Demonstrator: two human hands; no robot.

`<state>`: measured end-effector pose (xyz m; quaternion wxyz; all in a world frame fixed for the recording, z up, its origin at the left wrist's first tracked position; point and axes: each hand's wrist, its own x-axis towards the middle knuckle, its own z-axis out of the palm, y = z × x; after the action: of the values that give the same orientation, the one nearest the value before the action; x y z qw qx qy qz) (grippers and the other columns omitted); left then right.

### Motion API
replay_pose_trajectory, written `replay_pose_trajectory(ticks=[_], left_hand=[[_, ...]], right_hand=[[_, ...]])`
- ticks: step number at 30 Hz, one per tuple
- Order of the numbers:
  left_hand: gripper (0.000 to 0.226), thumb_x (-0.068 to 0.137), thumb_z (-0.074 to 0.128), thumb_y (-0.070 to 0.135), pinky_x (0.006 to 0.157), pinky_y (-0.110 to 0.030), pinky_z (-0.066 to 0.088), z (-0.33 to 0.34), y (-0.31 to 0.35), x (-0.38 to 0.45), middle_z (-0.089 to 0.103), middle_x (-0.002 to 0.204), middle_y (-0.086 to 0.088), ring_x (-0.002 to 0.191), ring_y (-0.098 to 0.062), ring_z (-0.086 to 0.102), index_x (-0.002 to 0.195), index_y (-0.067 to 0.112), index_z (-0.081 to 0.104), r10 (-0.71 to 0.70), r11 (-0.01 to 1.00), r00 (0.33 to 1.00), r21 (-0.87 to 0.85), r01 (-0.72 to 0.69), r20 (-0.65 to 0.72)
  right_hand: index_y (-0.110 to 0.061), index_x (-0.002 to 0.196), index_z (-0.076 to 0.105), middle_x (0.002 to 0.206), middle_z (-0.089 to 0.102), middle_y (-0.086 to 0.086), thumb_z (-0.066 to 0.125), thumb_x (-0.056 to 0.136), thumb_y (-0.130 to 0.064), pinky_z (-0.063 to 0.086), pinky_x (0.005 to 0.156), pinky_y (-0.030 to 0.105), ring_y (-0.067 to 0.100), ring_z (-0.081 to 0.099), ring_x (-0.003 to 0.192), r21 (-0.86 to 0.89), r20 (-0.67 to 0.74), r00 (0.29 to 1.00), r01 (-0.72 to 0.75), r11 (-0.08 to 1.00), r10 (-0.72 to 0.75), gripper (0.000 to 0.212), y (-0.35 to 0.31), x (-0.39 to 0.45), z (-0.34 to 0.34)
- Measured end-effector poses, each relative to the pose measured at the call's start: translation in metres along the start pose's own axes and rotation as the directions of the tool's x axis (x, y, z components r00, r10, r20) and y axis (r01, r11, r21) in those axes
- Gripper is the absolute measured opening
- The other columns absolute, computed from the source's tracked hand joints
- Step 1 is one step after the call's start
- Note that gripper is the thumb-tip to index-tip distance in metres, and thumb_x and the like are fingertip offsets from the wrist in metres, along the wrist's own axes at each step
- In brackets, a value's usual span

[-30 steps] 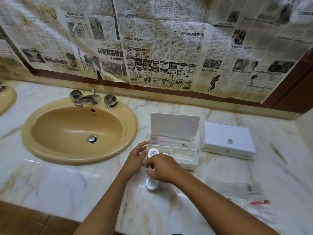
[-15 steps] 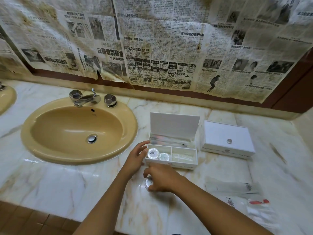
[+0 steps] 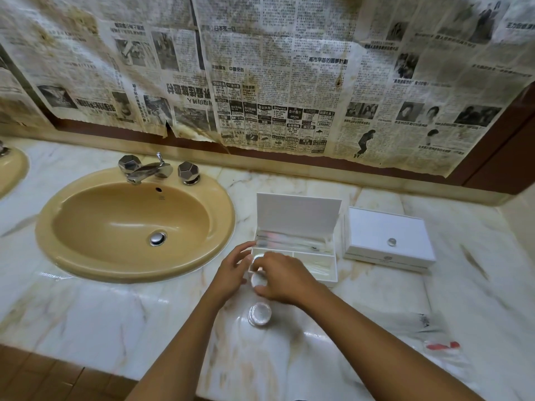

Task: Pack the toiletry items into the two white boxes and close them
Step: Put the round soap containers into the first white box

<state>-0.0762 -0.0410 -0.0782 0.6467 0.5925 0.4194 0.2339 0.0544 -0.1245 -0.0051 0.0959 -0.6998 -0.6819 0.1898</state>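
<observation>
Fingers (image 3: 262,260) of the right hand (image 3: 285,277) curl down over a small round jar (image 3: 258,280), pinched on its rim at the near left corner of the open box (image 3: 295,256); the thumb side is hidden, so how tight the pinch is cannot be told. The left hand (image 3: 233,272) rests just beside the box's left wall, fingers loosely spread, seemingly steadying it; whether they touch the wall is unclear. The jar looks light, stiff and glossy, probably slick plastic or glass with a silvery lid, so a grip across its sides with fingertips seems safer than one on the lid top. A second jar (image 3: 259,314) sits on the counter (image 3: 86,319) near the right wrist, unheld. In the open box a long rear compartment holds thin wrapped items, and the right front compartment holds something pale; the lid stands upright behind. A closed box (image 3: 388,241) lies just to the right of it. Clear packets (image 3: 419,325), limp and crinkly by the look, lie on the counter further right, one with a red mark. A sink (image 3: 133,227) is at left.
</observation>
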Motion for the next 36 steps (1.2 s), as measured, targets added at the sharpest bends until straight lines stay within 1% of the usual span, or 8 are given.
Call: replay_pose_trajectory(ticks=[4,9,11,14,19,24,32,36], left_hand=[[0.029,0.1,0.05,0.024,0.076,-0.032,0.054,0.0,0.001,-0.001,0.065,0.124,0.006,0.11,-0.017,0.062,0.123,0.041,0.056,-0.011,1.0,1.0,0.026,0.011,-0.003],[0.029,0.1,0.05,0.023,0.064,-0.019,0.051,0.002,0.005,-0.002,0.065,0.122,0.006,0.102,-0.008,0.064,0.126,0.034,0.056,-0.014,1.0,1.0,0.018,0.015,-0.008],[0.029,0.1,0.05,0.023,0.063,-0.017,0.05,0.002,0.005,-0.003,0.065,0.122,0.006,0.1,-0.006,0.063,0.126,0.035,0.056,-0.018,1.0,1.0,0.021,0.019,-0.011],[0.029,0.1,0.05,0.023,0.067,-0.022,0.051,0.002,0.005,-0.003,0.065,0.122,0.006,0.106,-0.011,0.063,0.124,0.037,0.056,-0.015,0.999,1.0,0.03,0.015,-0.01],[0.029,0.1,0.05,0.025,0.065,-0.017,0.05,0.002,0.007,-0.004,0.063,0.123,0.008,0.104,0.002,0.059,0.125,0.036,0.056,-0.022,0.998,0.999,0.051,0.023,-0.026],[0.028,0.099,0.051,0.024,0.063,-0.015,0.05,0.002,0.008,-0.004,0.064,0.122,0.008,0.1,0.003,0.061,0.124,0.036,0.057,-0.024,0.999,0.999,0.043,0.026,-0.027],[0.029,0.099,0.051,0.023,0.062,-0.014,0.05,0.002,0.008,-0.005,0.064,0.122,0.008,0.094,0.008,0.063,0.126,0.033,0.056,-0.02,0.999,1.0,0.032,0.021,-0.022],[0.029,0.099,0.051,0.023,0.064,-0.016,0.05,0.002,0.008,-0.005,0.064,0.124,0.007,0.104,-0.001,0.062,0.125,0.035,0.056,-0.02,0.999,1.0,0.036,0.021,-0.023]], right_hand=[[-0.022,0.112,0.06,0.112,0.064,0.002,0.061,0.081,-0.035,0.046,0.081,0.033,0.026,0.06,0.104,-0.028,-0.105,0.981,-0.167,0.986,0.163,0.034,0.016,0.007,-0.012],[-0.017,0.103,0.06,0.104,0.064,0.007,0.062,0.081,-0.03,0.045,0.077,0.032,0.029,0.06,0.096,-0.05,-0.081,0.958,-0.278,0.959,0.274,0.026,0.028,0.011,-0.011],[-0.018,0.095,0.061,0.101,0.065,0.006,0.063,0.08,-0.029,0.044,0.075,0.031,0.028,0.061,0.093,-0.065,-0.061,0.955,-0.294,0.954,0.29,0.019,0.029,0.013,-0.008],[-0.018,0.091,0.066,0.098,0.066,0.005,0.064,0.08,-0.026,0.044,0.074,0.03,0.027,0.062,0.091,-0.071,-0.052,0.95,-0.312,0.947,0.309,0.014,0.03,0.016,-0.004],[-0.019,0.096,0.068,0.102,0.066,0.006,0.061,0.082,-0.023,0.045,0.079,0.03,0.028,0.063,0.095,-0.09,-0.055,0.941,-0.337,0.937,0.333,0.016,0.031,0.021,0.003],[-0.019,0.094,0.07,0.1,0.068,0.006,0.064,0.083,-0.028,0.044,0.077,0.028,0.028,0.063,0.095,-0.07,-0.049,0.936,-0.351,0.934,0.348,0.015,0.033,0.022,0.006],[-0.019,0.1,0.069,0.102,0.068,0.006,0.056,0.084,-0.014,0.045,0.075,0.029,0.029,0.063,0.093,-0.084,-0.094,0.941,-0.333,0.939,0.325,0.022,0.032,0.019,0.007],[-0.016,0.098,0.069,0.1,0.067,0.009,0.053,0.085,-0.015,0.04,0.07,0.027,0.032,0.063,0.091,-0.074,-0.065,0.946,-0.323,0.944,0.319,0.021,0.033,0.018,0.008]])
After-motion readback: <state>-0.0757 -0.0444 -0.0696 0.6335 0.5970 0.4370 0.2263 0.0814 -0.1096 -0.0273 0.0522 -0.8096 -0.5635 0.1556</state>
